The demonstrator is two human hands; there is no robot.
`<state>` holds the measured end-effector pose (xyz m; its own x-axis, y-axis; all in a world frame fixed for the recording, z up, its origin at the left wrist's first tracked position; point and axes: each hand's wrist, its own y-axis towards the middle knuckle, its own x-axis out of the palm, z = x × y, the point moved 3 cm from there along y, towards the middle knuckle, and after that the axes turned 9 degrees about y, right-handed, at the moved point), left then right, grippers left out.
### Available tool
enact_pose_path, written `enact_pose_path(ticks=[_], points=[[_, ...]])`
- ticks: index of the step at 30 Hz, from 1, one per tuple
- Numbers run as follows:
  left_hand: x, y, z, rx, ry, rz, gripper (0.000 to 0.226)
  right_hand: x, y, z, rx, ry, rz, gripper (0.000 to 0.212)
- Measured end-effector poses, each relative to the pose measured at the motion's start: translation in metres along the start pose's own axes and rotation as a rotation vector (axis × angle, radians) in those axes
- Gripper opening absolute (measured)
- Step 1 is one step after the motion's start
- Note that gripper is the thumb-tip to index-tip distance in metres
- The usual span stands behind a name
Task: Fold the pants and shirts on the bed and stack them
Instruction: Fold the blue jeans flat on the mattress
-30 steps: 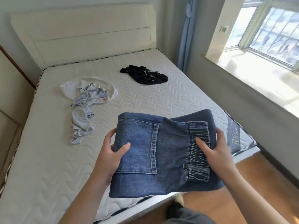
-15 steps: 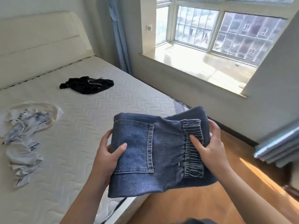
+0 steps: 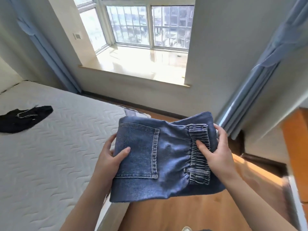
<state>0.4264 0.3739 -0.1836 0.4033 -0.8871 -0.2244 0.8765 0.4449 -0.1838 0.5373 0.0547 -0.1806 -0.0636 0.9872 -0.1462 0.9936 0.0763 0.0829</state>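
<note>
Head view: folded jeans (image 3: pixel 160 157) are held up off the bed (image 3: pixel 50 155), over the floor. Each side is gripped by a hand, left (image 3: pixel 108 157) and right (image 3: pixel 215 150). Next, a stacking spot is likely needed. Black clothes (image 3: pixel 23 118) are not yet folded.

No text, label, brand, number or sign can be read anywhere here.

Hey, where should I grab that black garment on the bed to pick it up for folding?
Judging by its pose, take the black garment at its right end, coming from above. It lies crumpled and flat on the mattress, with that end nearest you and clear of the pale drawstring. Both hands hold the folded jeans, so set those down first.
</note>
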Motion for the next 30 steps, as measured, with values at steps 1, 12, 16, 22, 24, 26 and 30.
enact_pose_path(ticks=[1, 12, 16, 22, 24, 26, 30], points=[[0.014, 0.006, 0.004, -0.002, 0.016, -0.01, 0.062, -0.012, 0.007, 0.004, 0.016, 0.0, 0.01, 0.062], [0.099, 0.087, 0.026, -0.049, 0.054, -0.093, 0.063, -0.064, 0.087, 0.04, 0.078, -0.017, 0.087, 0.068], [0.111, 0.137, 0.026, -0.063, 0.021, -0.134, 0.071, -0.058, 0.129, 0.05, 0.072, -0.014, 0.105, 0.068], [0.133, 0.231, 0.031, -0.04, 0.008, -0.203, 0.063, -0.037, 0.211, 0.061, 0.071, -0.017, 0.136, 0.068], [0.139, 0.261, 0.034, -0.036, 0.006, -0.216, 0.062, -0.032, 0.237, 0.062, 0.086, -0.015, 0.145, 0.069], [0.144, 0.291, 0.041, -0.033, 0.0, -0.24, 0.066, -0.029, 0.262, 0.063, 0.08, -0.037, 0.165, 0.069], [0.157, 0.34, 0.054, -0.039, 0.008, -0.258, 0.069, -0.025, 0.311, 0.066, 0.089, -0.054, 0.165, 0.069]])
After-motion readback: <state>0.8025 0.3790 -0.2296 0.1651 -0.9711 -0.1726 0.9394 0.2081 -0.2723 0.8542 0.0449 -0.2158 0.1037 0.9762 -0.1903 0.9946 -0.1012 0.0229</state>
